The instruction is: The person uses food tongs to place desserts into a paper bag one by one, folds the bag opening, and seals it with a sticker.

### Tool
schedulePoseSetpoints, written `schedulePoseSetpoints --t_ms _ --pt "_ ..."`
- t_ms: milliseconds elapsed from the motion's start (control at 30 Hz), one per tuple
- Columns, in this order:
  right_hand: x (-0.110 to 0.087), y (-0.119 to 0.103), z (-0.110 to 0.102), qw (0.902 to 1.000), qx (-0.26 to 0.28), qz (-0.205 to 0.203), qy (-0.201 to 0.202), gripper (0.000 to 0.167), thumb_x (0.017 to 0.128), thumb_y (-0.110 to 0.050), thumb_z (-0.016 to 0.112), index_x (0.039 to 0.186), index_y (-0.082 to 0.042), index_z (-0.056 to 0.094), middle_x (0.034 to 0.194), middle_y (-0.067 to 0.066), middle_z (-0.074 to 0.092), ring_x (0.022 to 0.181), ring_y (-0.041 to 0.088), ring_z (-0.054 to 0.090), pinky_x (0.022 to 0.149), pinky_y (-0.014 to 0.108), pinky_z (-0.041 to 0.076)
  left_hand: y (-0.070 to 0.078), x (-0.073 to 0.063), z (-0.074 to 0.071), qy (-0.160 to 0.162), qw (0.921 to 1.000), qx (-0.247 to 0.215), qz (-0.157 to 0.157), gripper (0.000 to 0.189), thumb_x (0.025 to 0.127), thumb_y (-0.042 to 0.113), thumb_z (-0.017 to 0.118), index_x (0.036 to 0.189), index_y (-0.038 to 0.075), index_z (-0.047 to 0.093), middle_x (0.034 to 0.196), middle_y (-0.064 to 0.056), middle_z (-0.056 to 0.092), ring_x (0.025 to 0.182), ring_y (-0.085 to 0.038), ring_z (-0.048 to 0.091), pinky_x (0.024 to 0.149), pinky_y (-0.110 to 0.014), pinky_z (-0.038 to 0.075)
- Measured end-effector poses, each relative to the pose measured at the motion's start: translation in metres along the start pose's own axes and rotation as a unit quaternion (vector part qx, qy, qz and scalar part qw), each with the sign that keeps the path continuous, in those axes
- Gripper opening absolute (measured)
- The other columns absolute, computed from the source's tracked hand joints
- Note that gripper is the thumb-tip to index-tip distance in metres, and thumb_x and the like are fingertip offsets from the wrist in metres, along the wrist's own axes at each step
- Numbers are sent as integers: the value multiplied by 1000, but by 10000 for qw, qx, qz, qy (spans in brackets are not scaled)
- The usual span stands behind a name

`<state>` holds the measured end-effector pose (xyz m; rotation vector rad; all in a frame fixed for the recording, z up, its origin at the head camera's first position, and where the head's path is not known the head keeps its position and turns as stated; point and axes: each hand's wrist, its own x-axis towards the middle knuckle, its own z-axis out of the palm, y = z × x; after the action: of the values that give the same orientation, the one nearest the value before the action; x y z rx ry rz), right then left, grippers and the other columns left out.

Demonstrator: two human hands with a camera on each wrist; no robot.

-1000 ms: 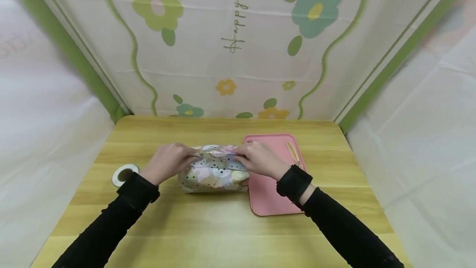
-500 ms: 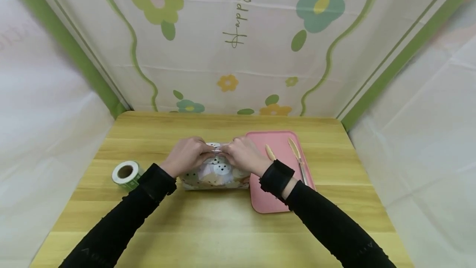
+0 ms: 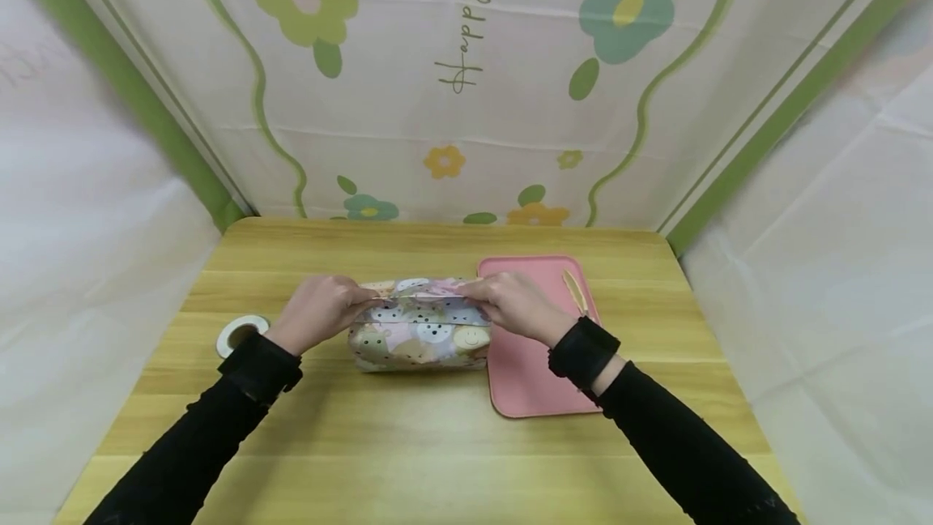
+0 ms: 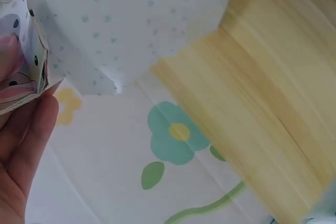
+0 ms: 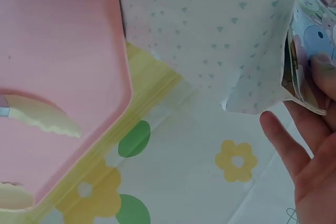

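A paper bag with a cartoon animal print lies on the wooden table, its top edge folded over. My left hand pinches the left end of that fold between thumb and fingers. At the opposite end, my right hand pinches the fold in the same way. The left wrist view has the bag's white side with small green hearts, and the left hand under the folded edge. Layered paper shows between thumb and fingers of the right hand in the right wrist view.
A pink tray stands right of the bag, partly under the right forearm. Tongs with pale scalloped tips lie on it. Left of the bag is a white-topped roll, partly behind the left wrist. A floral curtain hangs behind the table.
Half a second ago both hands met at the middle of the fold. They have since slid apart to its two ends, about where they were one second ago.
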<state>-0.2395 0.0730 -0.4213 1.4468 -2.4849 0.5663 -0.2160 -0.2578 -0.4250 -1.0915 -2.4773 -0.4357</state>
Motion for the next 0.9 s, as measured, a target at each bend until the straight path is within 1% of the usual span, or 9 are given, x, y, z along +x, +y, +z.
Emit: schedulePoseSetpoints --t_ms 167,267,333,367,500,600,667,800,900 --pt "-1 -1 6 9995 -226 92 220 22 93 -5 68 113 -7 74 104 5 72 86 17 69 69 29 53 1 -5 -1 71 9998 59 -152 13 83 12 79 96 11 80 76 1 69 59 -10 61 49 -25 42" --pt "-3 -3 11 9986 -170 258 431 20 93 -7 68 112 -8 74 102 4 73 83 15 68 67 28 52 2 -8 -7 60 9991 -183 -388 15 87 17 76 100 11 78 85 -1 72 71 -14 66 58 -30 50" --pt "-6 -5 13 9976 -53 431 546 20 94 -10 68 113 -9 74 101 3 73 80 12 67 65 28 50 1 -12 -16 -29 9958 -513 -763 20 92 19 71 109 9 75 99 -7 72 86 -21 68 68 -37 54" --pt "-7 -6 14 9968 15 533 602 20 94 -11 67 113 -9 74 101 3 72 80 11 66 65 28 50 -1 -15 -22 -97 9921 -685 -1044 24 95 20 68 115 8 72 107 -9 71 94 -25 67 75 -41 54" --pt "-13 -11 13 9909 50 981 922 22 95 -13 67 115 -6 72 102 6 71 84 15 65 73 33 51 -16 -28 -54 -324 9695 -986 -2220 40 106 29 47 134 3 58 131 -22 58 114 -42 56 91 -57 44" --pt "-13 -15 10 9871 -98 1165 1094 24 94 -14 67 115 -2 71 105 9 71 95 23 65 89 40 48 -27 -44 -73 -446 9605 -802 -2626 41 107 29 44 131 -1 59 126 -24 58 111 -45 55 91 -60 40" --pt "-12 -18 10 9864 -175 1197 1117 26 94 -14 66 116 0 70 107 12 70 100 26 65 99 43 42 -32 -59 -80 -588 9600 -606 -2669 35 105 25 49 125 -1 63 118 -23 62 104 -42 59 85 -57 43" --pt "-8 -24 14 9871 -230 1179 1062 29 96 -15 64 119 1 67 111 13 69 105 27 64 105 46 35 -32 -90 -79 -1082 9594 -148 -2601 23 97 24 63 105 4 72 97 -13 69 84 -31 64 72 -50 48" --pt "-5 -27 20 9870 -204 1166 1084 29 96 -16 63 119 2 66 114 14 68 108 27 62 105 47 35 -30 -109 -70 -1412 9542 148 -2633 16 88 26 73 89 11 72 80 -2 65 67 -20 58 63 -43 45"
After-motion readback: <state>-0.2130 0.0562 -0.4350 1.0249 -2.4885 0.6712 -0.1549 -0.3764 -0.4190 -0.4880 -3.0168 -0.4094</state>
